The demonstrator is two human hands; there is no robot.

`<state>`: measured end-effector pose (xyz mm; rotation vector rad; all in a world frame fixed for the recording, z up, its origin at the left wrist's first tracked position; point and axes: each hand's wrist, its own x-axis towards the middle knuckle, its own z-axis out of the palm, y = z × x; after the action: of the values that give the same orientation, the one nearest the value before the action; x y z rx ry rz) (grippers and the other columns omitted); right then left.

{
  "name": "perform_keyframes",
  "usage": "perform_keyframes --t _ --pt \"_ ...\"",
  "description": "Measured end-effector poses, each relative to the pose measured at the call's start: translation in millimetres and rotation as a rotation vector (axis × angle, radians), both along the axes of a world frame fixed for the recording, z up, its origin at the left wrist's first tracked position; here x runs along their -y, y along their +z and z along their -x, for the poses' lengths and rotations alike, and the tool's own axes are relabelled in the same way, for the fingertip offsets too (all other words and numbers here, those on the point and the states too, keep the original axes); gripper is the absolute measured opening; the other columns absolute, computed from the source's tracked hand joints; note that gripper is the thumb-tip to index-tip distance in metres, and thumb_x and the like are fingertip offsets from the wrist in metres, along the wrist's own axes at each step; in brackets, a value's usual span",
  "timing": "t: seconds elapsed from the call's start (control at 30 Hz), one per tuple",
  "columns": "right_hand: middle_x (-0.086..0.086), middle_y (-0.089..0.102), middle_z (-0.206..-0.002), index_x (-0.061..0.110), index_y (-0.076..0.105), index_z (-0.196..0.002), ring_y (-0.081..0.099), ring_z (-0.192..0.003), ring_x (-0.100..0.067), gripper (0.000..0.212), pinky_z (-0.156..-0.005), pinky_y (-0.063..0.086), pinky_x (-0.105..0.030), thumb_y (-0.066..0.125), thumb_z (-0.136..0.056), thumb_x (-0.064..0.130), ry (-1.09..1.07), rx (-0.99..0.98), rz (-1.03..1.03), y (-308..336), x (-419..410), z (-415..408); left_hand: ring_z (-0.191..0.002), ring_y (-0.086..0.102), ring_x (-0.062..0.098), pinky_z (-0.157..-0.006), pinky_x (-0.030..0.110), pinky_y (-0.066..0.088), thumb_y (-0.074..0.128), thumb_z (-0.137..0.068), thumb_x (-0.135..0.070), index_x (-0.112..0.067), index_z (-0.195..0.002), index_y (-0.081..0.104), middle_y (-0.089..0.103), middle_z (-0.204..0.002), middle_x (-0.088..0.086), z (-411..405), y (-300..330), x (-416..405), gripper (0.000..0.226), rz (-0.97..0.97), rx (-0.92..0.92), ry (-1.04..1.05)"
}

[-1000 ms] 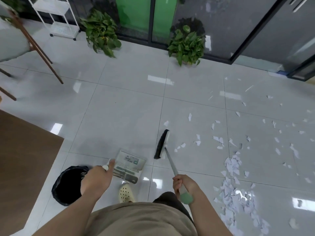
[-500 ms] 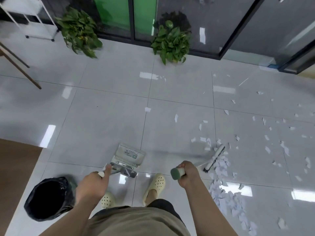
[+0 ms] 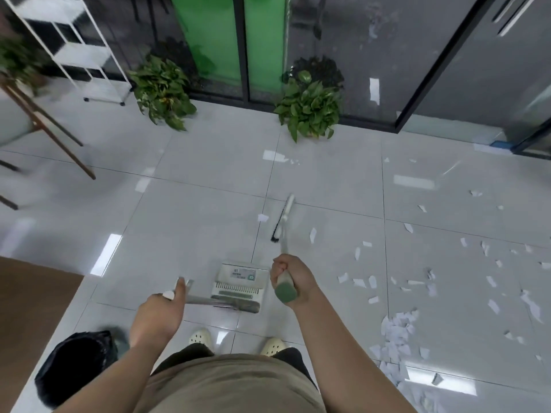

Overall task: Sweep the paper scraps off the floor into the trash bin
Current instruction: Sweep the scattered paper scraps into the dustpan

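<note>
A person stands over a glossy tiled floor (image 3: pixel 193 222), feet in pale clogs (image 3: pixel 201 338), mid-sweep. Nearest, at the floor's near-left corner beside a brown mat (image 3: pixel 32 299), sits the black-lined trash bin (image 3: pixel 74 365). The left hand (image 3: pixel 159 314) is curled round the handle of the dustpan (image 3: pixel 238 286), whose pan rests on the tiles just ahead of the feet. The right hand (image 3: pixel 290 280) is wrapped tight round the green-capped grip of the broom (image 3: pixel 283 219), its head set down beyond the dustpan with one scrap just to its left and another to its right.

The paper scraps (image 3: pixel 396 329) lie mostly toward the floor's right side: a dense heap near the right foot, thinner scatter running out to the far right edge.

The likely trouble is a hard stroke on such slick tile, which could flick light scraps past the dustpan's lip or fan the heap wider. The bin stands behind the left arm, so a blind tip could miss it.

Room is generous to the left and centre. Farther off, a chair's wooden legs (image 3: pixel 59 138) and a white wire rack (image 3: pixel 77 52) crowd the far-left corner, and two potted plants (image 3: pixel 310 105) line the far edge by the glass wall.
</note>
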<state>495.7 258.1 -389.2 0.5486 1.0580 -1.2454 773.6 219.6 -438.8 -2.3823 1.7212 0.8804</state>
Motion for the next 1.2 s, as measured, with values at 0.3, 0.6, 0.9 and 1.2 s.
perform_keyframes --t 0.3,0.6,0.9,1.2 --pt "0.002 0.036 -0.054 0.016 0.038 -0.082 0.038 -0.034 -0.005 0.022 -0.033 0.038 -0.013 0.046 -0.094 -0.001 0.076 0.195 0.095 -24.4 72.7 12.5 -0.069 0.065 0.024 -0.064 0.036 0.053 0.031 -0.087 -0.086 -0.017 -0.067 0.068 0.068 -0.063 0.002 34.4 4.0 53.2 0.081 0.023 -0.059 -0.049" --pt "0.002 0.040 -0.052 0.014 0.045 -0.077 0.043 -0.031 -0.007 0.022 -0.031 0.039 -0.016 0.047 -0.095 0.003 -0.041 0.182 -0.014 -72.5 148.8 55.9 -0.068 0.064 0.025 -0.065 0.035 0.051 0.039 -0.094 -0.074 -0.016 -0.063 0.064 0.068 -0.063 0.003 59.3 4.1 186.8 0.071 0.000 -0.049 -0.178" --pt "0.004 0.037 -0.040 0.018 0.034 -0.070 0.038 -0.027 -0.006 0.030 -0.031 0.037 -0.012 0.039 -0.097 0.007 -0.344 0.085 -0.217 -74.7 98.6 129.7 -0.062 0.062 0.017 -0.061 0.031 0.051 0.028 -0.097 -0.073 -0.018 -0.065 0.063 0.065 -0.064 -0.003 129.3 -0.5 272.0 0.073 -0.002 0.068 -0.658" --pt "0.002 0.040 -0.036 0.014 0.036 -0.064 0.038 -0.024 -0.009 0.033 -0.034 0.037 -0.013 0.046 -0.094 0.005 -0.562 -0.102 -0.413 -64.5 90.8 222.7 -0.061 0.064 0.018 -0.061 0.031 0.054 0.025 -0.094 -0.078 -0.020 -0.066 0.063 0.066 -0.061 -0.002 258.3 0.0 285.0 0.076 0.005 0.034 -0.784"
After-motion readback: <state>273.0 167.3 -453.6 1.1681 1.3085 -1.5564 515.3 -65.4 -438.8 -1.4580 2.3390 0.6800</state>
